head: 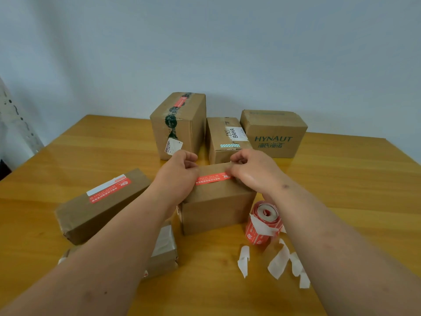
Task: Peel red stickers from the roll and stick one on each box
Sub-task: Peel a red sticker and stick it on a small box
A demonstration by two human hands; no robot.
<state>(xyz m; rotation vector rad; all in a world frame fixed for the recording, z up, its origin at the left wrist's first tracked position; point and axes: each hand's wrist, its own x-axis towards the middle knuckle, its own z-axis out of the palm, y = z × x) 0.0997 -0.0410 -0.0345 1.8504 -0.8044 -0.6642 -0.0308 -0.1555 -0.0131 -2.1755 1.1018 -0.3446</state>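
In the head view, both hands met over the centre box (216,201) on the table (68,156). The left hand (180,172) and the right hand (252,169) each pinched one end of a red sticker (213,179), stretched flat along the box's top. The roll (264,222) stood just right of that box, with white backing strips (279,261) lying in front of it. A long box (102,204) at left already bore a sticker, as did the tall box (180,124) behind. Two more boxes, one marked BAHA (224,142) and one marked HYNAUT (273,133), stood at the back. A small box (163,252) lay under the left forearm.
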